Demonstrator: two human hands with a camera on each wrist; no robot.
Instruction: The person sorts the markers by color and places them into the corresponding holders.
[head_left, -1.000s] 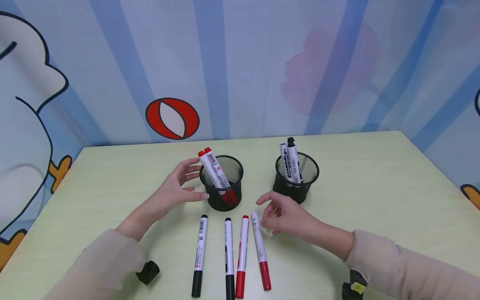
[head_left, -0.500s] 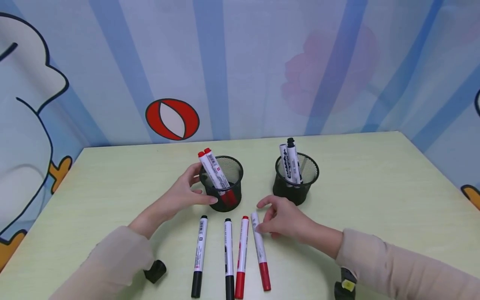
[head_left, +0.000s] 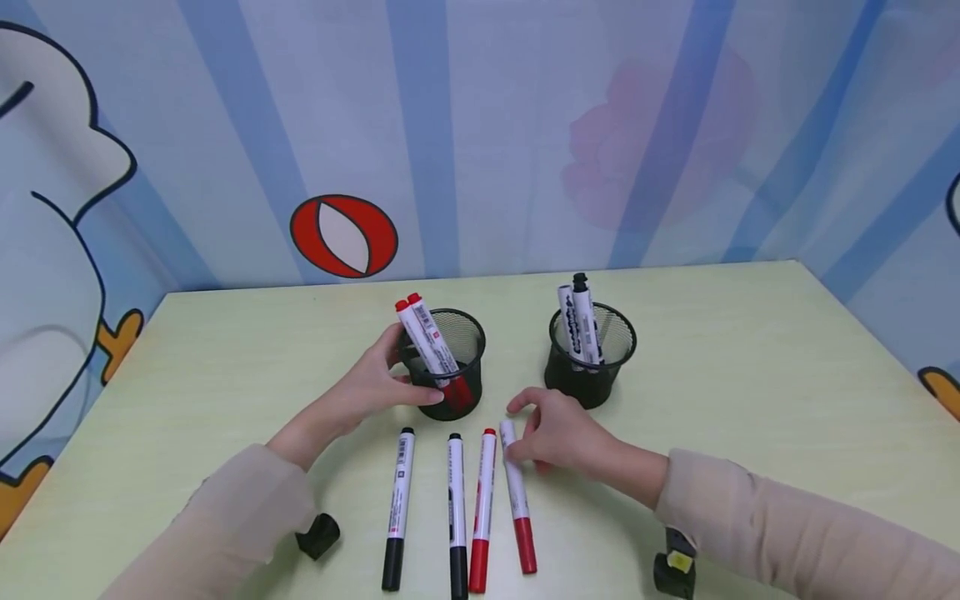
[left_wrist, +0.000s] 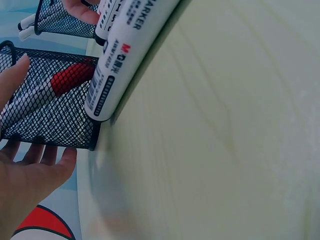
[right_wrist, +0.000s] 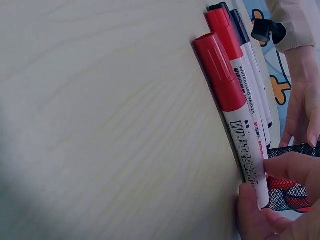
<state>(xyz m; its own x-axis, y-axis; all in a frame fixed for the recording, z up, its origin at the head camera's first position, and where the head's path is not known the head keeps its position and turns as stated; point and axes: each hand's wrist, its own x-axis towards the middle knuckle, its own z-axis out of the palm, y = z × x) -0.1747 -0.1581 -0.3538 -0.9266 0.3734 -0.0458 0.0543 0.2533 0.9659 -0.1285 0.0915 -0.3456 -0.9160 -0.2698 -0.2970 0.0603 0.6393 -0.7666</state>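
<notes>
My left hand (head_left: 367, 387) grips a black mesh pen cup (head_left: 470, 358), thumb along the front and fingers round its far left side. Two white markers with red ends (head_left: 429, 337) lean inside that cup. At the far end of a red whiteboard marker (head_left: 525, 542) lying on the table, my right hand (head_left: 562, 437) pinches the white barrel between thumb and finger, as the right wrist view shows at the marker's red cap (right_wrist: 220, 72). Left of it lie another red marker (head_left: 480, 562) and two black markers, one nearer (head_left: 457, 508) and one farther left (head_left: 397, 500).
A second black mesh cup (head_left: 581, 387) stands to the right, behind my right hand, with white-and-black markers (head_left: 585, 321) upright in it. The pale wooden table (head_left: 750, 375) ends at a blue striped backdrop (head_left: 495, 150). Black wrist devices hang under both sleeves.
My left hand has moved right and closed round the cup, its thumb sliding across the front. My right hand has shifted slightly left and its thumb has come onto the red marker.
</notes>
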